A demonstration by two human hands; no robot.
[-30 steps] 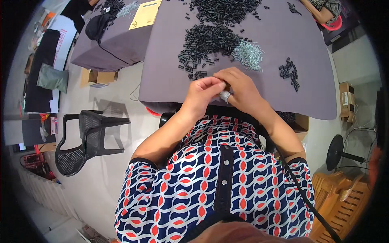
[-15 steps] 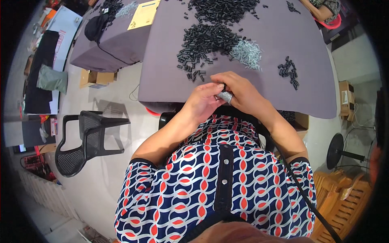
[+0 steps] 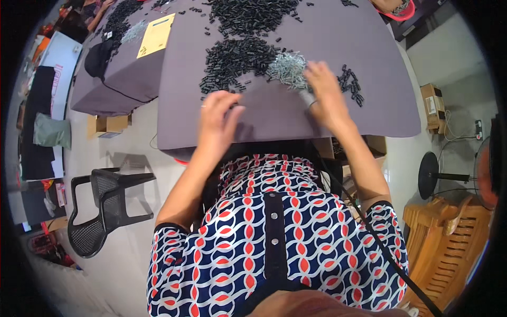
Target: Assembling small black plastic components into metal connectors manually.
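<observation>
My left hand (image 3: 217,119), blurred by motion, is over the near edge of a heap of small black cylindrical pieces (image 3: 235,61). Its thumb stands apart from the curved fingers, and a dark spot in the gap is too small to name. My right hand (image 3: 328,95) stretches its fingers along the right side of a pile of small silver metal pieces that look like screws (image 3: 288,70). A grey-silver covering or object (image 3: 307,98) shows at its thumb; which of these it is, I cannot tell.
A smaller group of black pieces (image 3: 350,84) lies right of my right hand. The grey cloth-covered table (image 3: 274,124) also bears a larger black heap (image 3: 253,13) farther back. Left stand a second table with a yellow sheet (image 3: 157,36) and a black chair (image 3: 108,203). A fan (image 3: 429,175) stands at right.
My hands, together around a grey and black thing before, have parted. The left went to the black heap and the right to the silver pile. The view has shifted a little.
</observation>
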